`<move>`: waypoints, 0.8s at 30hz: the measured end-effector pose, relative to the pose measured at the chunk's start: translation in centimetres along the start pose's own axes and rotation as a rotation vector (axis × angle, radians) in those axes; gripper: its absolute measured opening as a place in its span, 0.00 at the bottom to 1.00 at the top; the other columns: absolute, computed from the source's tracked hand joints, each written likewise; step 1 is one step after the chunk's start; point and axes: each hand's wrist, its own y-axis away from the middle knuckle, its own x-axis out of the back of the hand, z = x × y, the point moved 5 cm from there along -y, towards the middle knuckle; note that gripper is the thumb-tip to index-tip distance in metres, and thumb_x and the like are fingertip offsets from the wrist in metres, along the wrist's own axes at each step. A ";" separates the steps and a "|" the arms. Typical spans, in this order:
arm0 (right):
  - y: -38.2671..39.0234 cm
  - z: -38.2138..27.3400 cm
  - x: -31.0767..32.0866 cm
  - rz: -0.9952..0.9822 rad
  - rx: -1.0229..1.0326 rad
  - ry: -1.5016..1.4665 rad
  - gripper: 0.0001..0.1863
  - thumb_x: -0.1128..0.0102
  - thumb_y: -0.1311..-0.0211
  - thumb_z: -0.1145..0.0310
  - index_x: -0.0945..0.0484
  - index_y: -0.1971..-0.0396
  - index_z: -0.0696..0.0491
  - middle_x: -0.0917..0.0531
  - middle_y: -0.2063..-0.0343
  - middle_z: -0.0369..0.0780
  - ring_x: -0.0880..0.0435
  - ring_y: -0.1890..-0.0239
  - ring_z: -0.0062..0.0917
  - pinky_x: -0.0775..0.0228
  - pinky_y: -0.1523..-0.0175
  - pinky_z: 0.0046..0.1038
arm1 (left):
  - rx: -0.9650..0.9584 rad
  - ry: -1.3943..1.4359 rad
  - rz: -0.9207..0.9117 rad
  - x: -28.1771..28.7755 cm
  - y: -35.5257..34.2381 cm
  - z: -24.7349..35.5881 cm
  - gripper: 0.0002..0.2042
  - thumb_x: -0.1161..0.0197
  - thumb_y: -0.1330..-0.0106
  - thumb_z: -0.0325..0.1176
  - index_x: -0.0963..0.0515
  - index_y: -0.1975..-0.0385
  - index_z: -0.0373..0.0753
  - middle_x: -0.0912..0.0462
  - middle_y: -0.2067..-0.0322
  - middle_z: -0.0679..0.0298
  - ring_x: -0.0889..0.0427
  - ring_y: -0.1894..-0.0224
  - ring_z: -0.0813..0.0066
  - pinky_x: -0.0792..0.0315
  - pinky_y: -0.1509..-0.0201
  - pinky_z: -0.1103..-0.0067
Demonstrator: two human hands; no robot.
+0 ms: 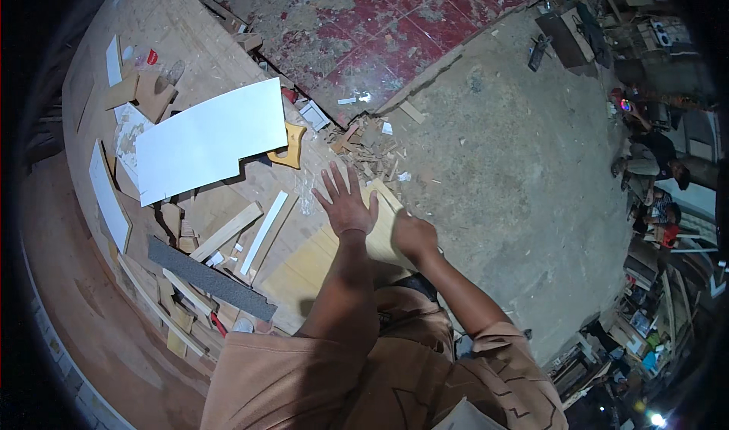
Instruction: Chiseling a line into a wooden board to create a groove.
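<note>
Two bare hands are at one pale wooden panel (307, 261), which lies close in front of the person, near the right side of the workbench (178, 16). Long axis of the panel: slanting, from lower left up to upper right, so it crosses in front of the body rather than pointing straight away from it. Left hand (351, 208): palm down, fingers spread wide and straight, nothing grasped; it is over the panel's far edge, fingertips pointing beyond it. Contact of the palm with the wood cannot be told from this view. Right hand (415, 238): fingers curled, at the panel's right end; fingertips hidden, so I cannot tell whether it has hold of the edge. Key relation, as judged: most of the panel extends left and nearer the body from the right hand, with the left forearm passing above it. The right hand is the nearer one to the right end; a narrow pale strip (388, 195) shows between the hands. Farther off to the left, a yellow saw handle (289, 148) sticks out beside a white sheet (213, 141).
</note>
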 end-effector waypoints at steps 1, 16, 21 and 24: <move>-0.8 -0.6 0.1 0.040 -0.028 -0.033 0.12 0.54 0.37 0.69 0.25 0.60 0.59 0.15 0.71 0.54 0.13 0.65 0.48 0.22 0.60 0.47 | 0.003 -0.002 0.004 -0.1 0.0 -0.3 0.39 0.50 0.34 0.56 0.50 0.27 0.42 0.63 0.25 0.48 0.67 0.24 0.45 0.74 0.28 0.42; 0.6 0.4 -0.3 -0.022 0.025 -0.024 0.14 0.54 0.38 0.70 0.27 0.58 0.61 0.16 0.69 0.56 0.14 0.65 0.51 0.22 0.60 0.49 | 0.023 -0.048 -0.058 0.0 0.3 -0.5 0.40 0.52 0.33 0.57 0.52 0.26 0.43 0.65 0.25 0.49 0.68 0.24 0.45 0.73 0.27 0.42; -0.8 -0.2 0.2 0.051 -0.008 -0.093 0.14 0.51 0.43 0.71 0.26 0.59 0.63 0.16 0.70 0.56 0.14 0.67 0.51 0.22 0.61 0.48 | 0.027 -0.038 -0.071 -0.2 0.0 -0.5 0.40 0.52 0.33 0.57 0.53 0.25 0.44 0.65 0.25 0.49 0.68 0.24 0.45 0.73 0.27 0.43; 4.2 1.1 1.5 -0.056 -0.009 -0.024 0.13 0.51 0.43 0.72 0.26 0.60 0.63 0.16 0.72 0.57 0.14 0.67 0.53 0.22 0.61 0.49 | 0.050 -0.049 -0.063 -0.5 0.6 -1.4 0.40 0.52 0.33 0.57 0.54 0.25 0.44 0.64 0.25 0.49 0.67 0.24 0.45 0.73 0.27 0.43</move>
